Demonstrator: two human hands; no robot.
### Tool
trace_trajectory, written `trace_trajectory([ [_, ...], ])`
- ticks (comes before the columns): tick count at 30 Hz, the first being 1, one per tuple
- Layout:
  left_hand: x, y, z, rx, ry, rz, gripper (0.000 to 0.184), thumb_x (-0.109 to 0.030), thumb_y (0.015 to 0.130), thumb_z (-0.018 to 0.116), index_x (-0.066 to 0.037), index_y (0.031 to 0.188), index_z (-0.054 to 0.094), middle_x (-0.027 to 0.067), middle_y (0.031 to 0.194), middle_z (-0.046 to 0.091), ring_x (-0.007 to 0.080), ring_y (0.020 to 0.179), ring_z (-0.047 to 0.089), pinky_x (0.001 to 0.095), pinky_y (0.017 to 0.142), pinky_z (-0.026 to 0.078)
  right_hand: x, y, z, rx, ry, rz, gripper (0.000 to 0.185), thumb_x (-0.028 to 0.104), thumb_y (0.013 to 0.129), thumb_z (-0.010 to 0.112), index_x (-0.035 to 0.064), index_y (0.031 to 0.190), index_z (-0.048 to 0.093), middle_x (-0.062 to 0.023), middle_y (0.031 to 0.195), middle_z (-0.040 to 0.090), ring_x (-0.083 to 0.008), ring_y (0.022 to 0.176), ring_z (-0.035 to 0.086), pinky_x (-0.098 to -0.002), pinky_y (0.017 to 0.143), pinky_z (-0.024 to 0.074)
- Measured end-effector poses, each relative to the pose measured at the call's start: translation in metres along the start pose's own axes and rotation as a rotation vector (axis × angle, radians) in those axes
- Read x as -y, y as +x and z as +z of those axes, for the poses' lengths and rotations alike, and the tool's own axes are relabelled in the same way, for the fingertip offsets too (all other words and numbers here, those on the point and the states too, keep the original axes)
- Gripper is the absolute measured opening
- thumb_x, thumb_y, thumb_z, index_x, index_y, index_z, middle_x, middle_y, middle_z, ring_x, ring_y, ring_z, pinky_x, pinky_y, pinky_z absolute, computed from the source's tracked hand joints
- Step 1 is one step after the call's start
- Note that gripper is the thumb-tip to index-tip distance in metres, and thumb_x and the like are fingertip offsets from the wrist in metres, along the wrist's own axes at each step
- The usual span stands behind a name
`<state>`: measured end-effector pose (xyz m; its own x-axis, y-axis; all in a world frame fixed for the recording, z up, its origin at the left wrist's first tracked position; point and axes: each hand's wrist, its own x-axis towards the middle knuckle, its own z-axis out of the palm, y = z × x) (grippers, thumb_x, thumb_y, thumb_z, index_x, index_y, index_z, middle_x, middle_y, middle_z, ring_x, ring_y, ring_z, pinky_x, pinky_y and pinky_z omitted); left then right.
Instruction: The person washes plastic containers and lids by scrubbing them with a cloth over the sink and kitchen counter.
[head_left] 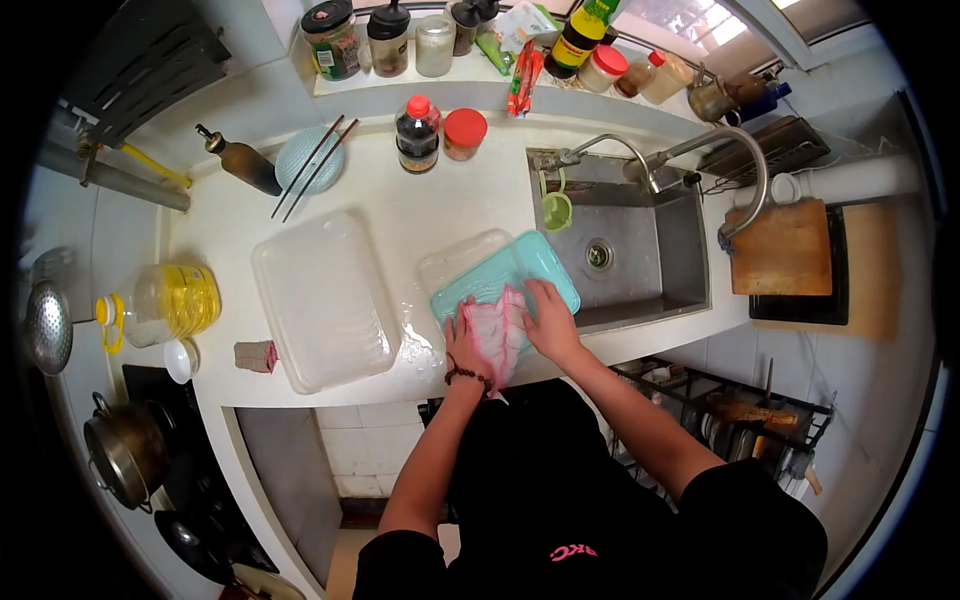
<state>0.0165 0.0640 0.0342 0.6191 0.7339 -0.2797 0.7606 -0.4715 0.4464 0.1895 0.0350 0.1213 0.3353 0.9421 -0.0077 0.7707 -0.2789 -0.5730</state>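
A white cloth with a pink edge [497, 335] lies bunched between my two hands, over the near side of a turquoise tray [480, 275]. My left hand [462, 340], with a beaded bracelet at the wrist, is closed on the cloth's left edge. On the cloth's right side, my right hand [550, 322] grips it, with some fingertips over the tray. The tray sits by the sink, partly on top of a clear plastic container [440, 262]. Parts of the fingers are hidden by the cloth.
A large translucent plastic box [325, 300] stands to the left, with a folded cloth [255, 357] beside it. At right is a steel sink [625, 235] under a curved faucet [762, 165]. Chopsticks [315, 165] rest on a bowl [295, 158]. A sauce bottle [417, 140] stands behind. Water wets the counter.
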Motion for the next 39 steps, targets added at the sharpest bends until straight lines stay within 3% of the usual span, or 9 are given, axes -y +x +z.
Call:
trace_trajectory([
  [4, -0.005, 0.0, 0.011, -0.041, -0.052, -0.033, 0.067, -0.04, 0.1, 0.048, -0.016, 0.16, 0.033, 0.0141, 0.17, 0.016, 0.0355, 0.157, 0.01, 0.0563, 0.125, 0.007, -0.01, -0.019, 0.029, 0.221, -0.138, -0.202, 0.049, 0.016, 0.092, 0.059, -0.0037, 0.137, 0.054, -0.0231, 0.14, 0.057, -0.0382, 0.128, 0.055, -0.0514, 0.107, 0.0411],
  [7, -0.005, 0.001, 0.027, -0.049, -0.049, -0.047, 0.066, -0.034, 0.1, 0.048, -0.016, 0.161, 0.031, 0.0155, 0.17, 0.013, 0.0367, 0.157, 0.008, 0.0601, 0.123, 0.005, -0.02, -0.031, 0.061, 0.185, -0.368, -0.231, 0.051, 0.017, 0.094, 0.055, -0.0071, 0.139, 0.051, -0.0246, 0.146, 0.052, -0.0376, 0.133, 0.052, -0.0478, 0.108, 0.0411],
  [14, -0.019, 0.002, -0.002, 0.109, 0.113, -0.093, 0.064, -0.036, 0.103, 0.042, -0.018, 0.162, 0.026, 0.0109, 0.171, 0.011, 0.0338, 0.158, 0.007, 0.0735, 0.117, 0.002, -0.017, -0.018, 0.07, 0.173, -0.409, -0.152, 0.052, 0.015, 0.092, 0.057, -0.007, 0.139, 0.052, -0.0229, 0.149, 0.05, -0.0365, 0.138, 0.047, -0.047, 0.113, 0.0374],
  [20, -0.012, 0.006, 0.035, -0.021, 0.107, -0.082, 0.067, -0.034, 0.102, 0.044, -0.018, 0.164, 0.022, 0.0128, 0.171, 0.011, 0.0361, 0.157, 0.007, 0.0742, 0.117, 0.004, -0.025, -0.016, 0.063, 0.296, -0.296, -0.27, 0.055, 0.012, 0.09, 0.056, -0.0068, 0.141, 0.05, -0.0232, 0.15, 0.048, -0.0357, 0.142, 0.042, -0.0457, 0.113, 0.0356],
  [22, -0.018, 0.008, 0.036, -0.019, 0.078, -0.074, 0.068, -0.033, 0.101, 0.047, -0.018, 0.163, 0.024, 0.0131, 0.171, 0.012, 0.0371, 0.157, 0.008, 0.0743, 0.117, 0.002, -0.022, -0.014, 0.048, 0.273, -0.371, -0.057, 0.055, 0.012, 0.089, 0.056, -0.0051, 0.141, 0.048, -0.0231, 0.15, 0.048, -0.0364, 0.141, 0.043, -0.0468, 0.112, 0.0351],
  [26, -0.026, 0.006, 0.037, -0.004, 0.101, -0.075, 0.068, -0.033, 0.1, 0.048, -0.017, 0.163, 0.025, 0.0135, 0.171, 0.013, 0.0378, 0.157, 0.009, 0.0747, 0.116, 0.001, -0.018, -0.006, 0.05, 0.333, -0.362, 0.003, 0.054, 0.012, 0.089, 0.057, -0.0039, 0.14, 0.048, -0.0225, 0.151, 0.048, -0.0368, 0.139, 0.044, -0.0485, 0.112, 0.0351],
  [29, -0.026, 0.007, 0.039, -0.063, 0.102, -0.079, 0.069, -0.033, 0.101, 0.048, -0.017, 0.163, 0.024, 0.0135, 0.171, 0.014, 0.0375, 0.157, 0.009, 0.0738, 0.117, 0.002, -0.026, -0.006, 0.053, 0.293, -0.353, -0.186, 0.044, 0.013, 0.09, 0.058, -0.0011, 0.132, 0.053, -0.0203, 0.146, 0.053, -0.0379, 0.135, 0.048, -0.0497, 0.106, 0.0388],
  [34, -0.033, 0.008, 0.042, -0.02, 0.134, -0.114, 0.069, -0.034, 0.101, 0.048, -0.017, 0.163, 0.023, 0.013, 0.171, 0.012, 0.0371, 0.157, 0.009, 0.0724, 0.118, 0.004, -0.03, -0.006, 0.044, 0.312, -0.388, -0.041, 0.048, 0.015, 0.089, 0.059, -0.0009, 0.135, 0.052, -0.0179, 0.141, 0.058, -0.0352, 0.133, 0.05, -0.0465, 0.104, 0.0395],
  [39, -0.042, 0.005, 0.03, 0.043, 0.108, -0.135, 0.07, -0.035, 0.102, 0.047, -0.017, 0.164, 0.02, 0.0139, 0.171, 0.01, 0.0383, 0.157, 0.009, 0.0736, 0.117, 0.005, -0.021, 0.001, 0.036, 0.372, -0.409, -0.105, 0.047, 0.015, 0.088, 0.06, -0.0022, 0.131, 0.054, -0.0181, 0.141, 0.058, -0.0351, 0.127, 0.053, -0.046, 0.101, 0.0403],
])
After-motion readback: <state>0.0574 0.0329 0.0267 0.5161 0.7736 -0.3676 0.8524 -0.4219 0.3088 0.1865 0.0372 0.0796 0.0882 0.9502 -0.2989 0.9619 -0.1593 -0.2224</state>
